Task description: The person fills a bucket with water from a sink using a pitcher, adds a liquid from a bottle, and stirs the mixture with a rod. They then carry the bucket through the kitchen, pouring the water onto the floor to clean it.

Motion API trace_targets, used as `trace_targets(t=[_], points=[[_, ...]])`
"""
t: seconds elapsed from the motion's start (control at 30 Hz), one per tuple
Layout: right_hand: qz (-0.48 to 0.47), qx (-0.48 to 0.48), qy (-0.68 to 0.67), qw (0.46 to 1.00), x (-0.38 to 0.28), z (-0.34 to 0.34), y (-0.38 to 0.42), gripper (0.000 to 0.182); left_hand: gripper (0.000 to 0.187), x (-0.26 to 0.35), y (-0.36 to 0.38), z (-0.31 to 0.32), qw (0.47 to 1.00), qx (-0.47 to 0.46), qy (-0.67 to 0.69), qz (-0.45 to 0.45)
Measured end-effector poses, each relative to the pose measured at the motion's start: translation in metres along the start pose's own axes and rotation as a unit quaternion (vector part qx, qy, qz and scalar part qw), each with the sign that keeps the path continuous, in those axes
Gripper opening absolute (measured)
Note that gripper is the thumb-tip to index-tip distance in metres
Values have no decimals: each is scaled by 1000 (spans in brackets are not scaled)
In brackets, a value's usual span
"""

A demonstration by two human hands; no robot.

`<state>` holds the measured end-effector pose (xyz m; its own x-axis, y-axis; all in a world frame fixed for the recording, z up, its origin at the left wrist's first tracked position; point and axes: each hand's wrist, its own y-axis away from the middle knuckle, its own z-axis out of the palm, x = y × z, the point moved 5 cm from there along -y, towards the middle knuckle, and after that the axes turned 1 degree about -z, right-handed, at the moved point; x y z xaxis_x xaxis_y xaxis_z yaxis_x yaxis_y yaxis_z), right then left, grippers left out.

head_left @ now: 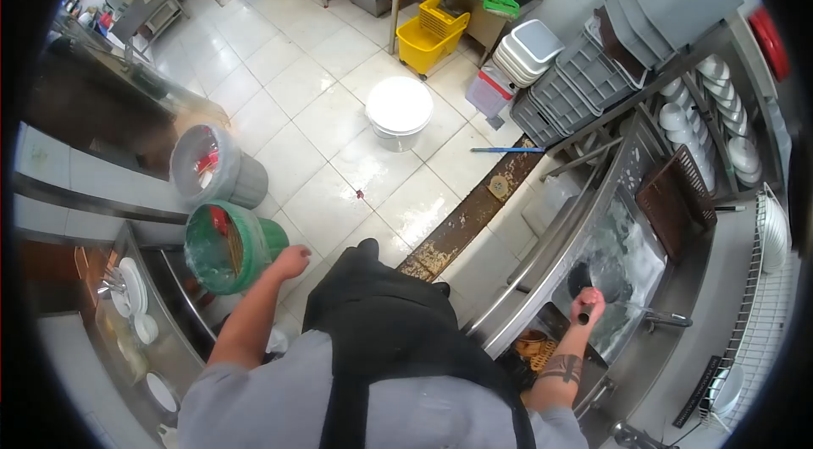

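My right hand [590, 303] is closed around the dark handle [584, 314] of what looks like a pan. Its dark, rounded body [579, 278] is over the sink [631, 233], among white suds and water, and its outline is hard to make out. A metal faucet [669, 319] reaches over the basin just right of this hand. My left hand [293, 263] hangs low with fingers curled in, and nothing shows in it. It is nearest to a green bin [275, 237] lined with a clear bag.
A grey bin [251, 182] stands behind the green one. A lidded white bucket [400, 106] is on the tiled floor, near a drain channel [474, 216]. Beyond are a yellow mop bucket [432, 36] and grey crates [584, 81]. A brown rack [677, 203] leans beside the sink.
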<state>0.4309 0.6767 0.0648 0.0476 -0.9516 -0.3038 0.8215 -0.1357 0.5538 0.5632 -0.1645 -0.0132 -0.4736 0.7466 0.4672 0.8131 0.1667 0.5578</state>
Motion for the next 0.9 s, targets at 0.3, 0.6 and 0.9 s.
trace_targets(t=[0.3,0.6,0.9], points=[[19,-186,152,971,3,240,36,10,31,-55,0,31,998,-32,52,-25],[71,-179,386,902,108,461,20,18,28,-220,50,112,945,1,229,-234],[38,-56,602,796,209,556,-50,20,28,-262,96,183,901,31,312,-300]])
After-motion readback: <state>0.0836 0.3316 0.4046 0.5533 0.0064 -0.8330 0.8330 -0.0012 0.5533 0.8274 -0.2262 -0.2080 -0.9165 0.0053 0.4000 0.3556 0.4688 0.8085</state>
